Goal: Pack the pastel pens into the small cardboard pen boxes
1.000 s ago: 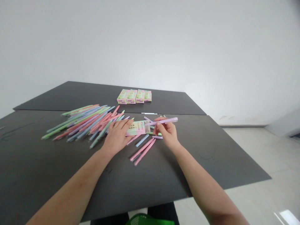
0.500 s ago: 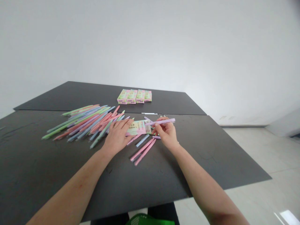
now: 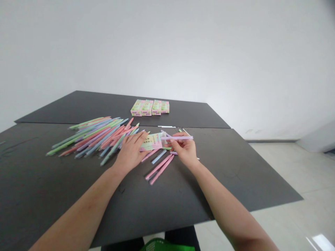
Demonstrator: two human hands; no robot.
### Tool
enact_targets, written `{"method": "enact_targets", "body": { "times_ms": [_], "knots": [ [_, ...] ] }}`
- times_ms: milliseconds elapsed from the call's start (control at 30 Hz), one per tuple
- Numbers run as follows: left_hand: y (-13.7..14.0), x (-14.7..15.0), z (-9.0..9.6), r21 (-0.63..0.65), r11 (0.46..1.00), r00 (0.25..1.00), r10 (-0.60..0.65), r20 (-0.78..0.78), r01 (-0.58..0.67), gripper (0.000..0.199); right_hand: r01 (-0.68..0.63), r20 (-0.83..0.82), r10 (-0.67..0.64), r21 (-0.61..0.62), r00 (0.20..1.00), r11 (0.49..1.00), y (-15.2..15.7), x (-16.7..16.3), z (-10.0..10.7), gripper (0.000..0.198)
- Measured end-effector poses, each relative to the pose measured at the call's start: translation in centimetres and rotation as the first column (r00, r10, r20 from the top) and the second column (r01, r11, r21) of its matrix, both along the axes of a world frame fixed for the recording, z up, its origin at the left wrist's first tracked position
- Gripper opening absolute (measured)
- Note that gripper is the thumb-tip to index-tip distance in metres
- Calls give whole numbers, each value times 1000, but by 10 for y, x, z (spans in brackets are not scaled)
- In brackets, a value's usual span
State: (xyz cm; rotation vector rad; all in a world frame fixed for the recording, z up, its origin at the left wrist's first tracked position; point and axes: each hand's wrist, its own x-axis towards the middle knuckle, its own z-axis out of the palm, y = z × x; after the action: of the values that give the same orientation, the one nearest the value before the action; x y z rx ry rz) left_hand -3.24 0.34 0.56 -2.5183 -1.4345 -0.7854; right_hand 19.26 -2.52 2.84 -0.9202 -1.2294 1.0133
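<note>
- At the far left, a pile of pastel pens (image 3: 91,137) is spread on the dark worktop (image 3: 39,191), most of them slanting up to the right; its right edge is partly covered by the left hand.
- The left hand (image 3: 131,149) is laid over the left part of a small printed box (image 3: 154,141), which appears to be gripped between thumb and fingers; the underside of this grip cannot be seen.
- Behind, well apart from the hands, a row of four boxes (image 3: 149,108) is set side by side.
- The small printed box is kept between the hands, its long axis run roughly left to right, its right end raised slightly and turned toward the right hand.
- In front of the box, a short blue pen (image 3: 158,157) and a few pink pens (image 3: 160,169) are left lying aslant.
- The purple pen (image 3: 180,138) is placed just right of the box, almost level, its left tip brought to the box's right end; whether the tip is inside cannot be told.
- By the right hand (image 3: 184,148), the purple pen is pinched between thumb and fingers, so this hand is the nearer to it. The pen's axis is nearly matched to the box's, with only a slight angle seen between them.
</note>
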Motion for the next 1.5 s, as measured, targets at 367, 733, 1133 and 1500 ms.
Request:
{"method": "enact_targets", "body": {
  "times_ms": [367, 733, 1133, 1500],
  "knots": [
    [-1, -1, 1, 11, 1000, 1000, 6, 24, -6, 62, -4, 15, 4, 49, 1000, 999, -4, -1, 0, 34],
    [-2, 1, 2, -23, 999, 1000, 25, 15, -25, 62, 12, -43, -11, 13, 999, 1000, 0, 3, 0, 31],
    [-1, -1, 2, 21, 1000, 1000, -21, 19, 20, 61, -6, -81, 5, -9, 997, 1000, 0, 3, 7, 35],
    [-2, 0, 3, 25, 999, 999, -30, 30, 29, 60, -13, -106, 14, 9, 994, 1000, 0, 7, 6, 36]
  ]
}}
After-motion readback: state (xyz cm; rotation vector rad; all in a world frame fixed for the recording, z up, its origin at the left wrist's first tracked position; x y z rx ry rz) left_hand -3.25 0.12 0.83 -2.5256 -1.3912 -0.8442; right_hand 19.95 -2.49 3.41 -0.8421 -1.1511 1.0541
